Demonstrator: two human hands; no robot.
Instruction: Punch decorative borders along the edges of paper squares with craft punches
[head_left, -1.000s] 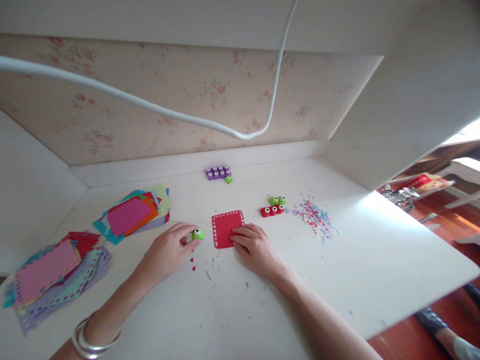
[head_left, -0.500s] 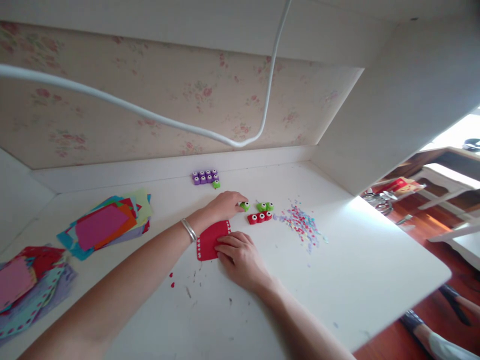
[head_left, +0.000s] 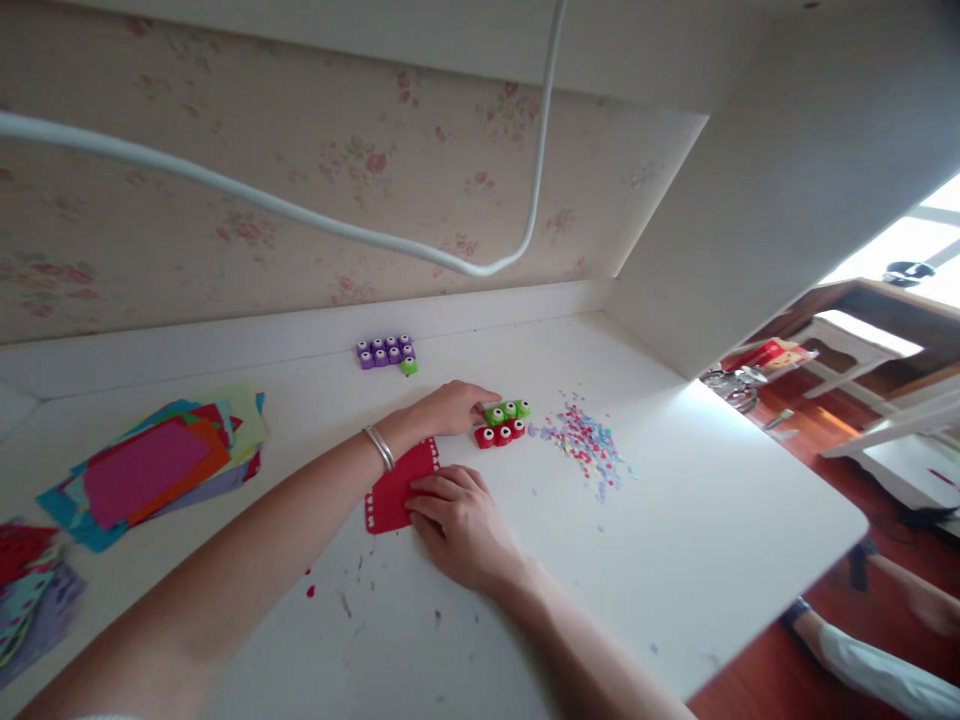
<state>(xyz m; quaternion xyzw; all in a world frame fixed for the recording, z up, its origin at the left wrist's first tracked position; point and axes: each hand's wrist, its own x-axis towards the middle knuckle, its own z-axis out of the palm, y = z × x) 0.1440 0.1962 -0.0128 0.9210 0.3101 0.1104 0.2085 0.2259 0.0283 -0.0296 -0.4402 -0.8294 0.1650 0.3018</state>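
Observation:
My left hand (head_left: 453,406), with a silver bracelet at its wrist, has its thumb and finger around the left end of a row of green craft punches (head_left: 511,410). The row lies against several red craft punches (head_left: 504,433) just in front of it. A red paper card (head_left: 391,500) with small shapes punched along its edges lies on the table, partly under my left wrist. My right hand (head_left: 465,525) lies on the card's right side, fingers stretched out and pressing it flat.
Purple craft punches (head_left: 387,350) and one green punch (head_left: 409,367) stand near the wall. Colourful punched bits (head_left: 589,440) are scattered to the right. Stacked coloured paper (head_left: 150,465) and punched cards (head_left: 34,590) lie left. A white cable (head_left: 337,225) hangs above. Someone's leg (head_left: 862,655) shows lower right.
My left hand has brought the green punch rightward against the two other green ones, forming a row. My right hand stays on the card. The view has shifted slightly.

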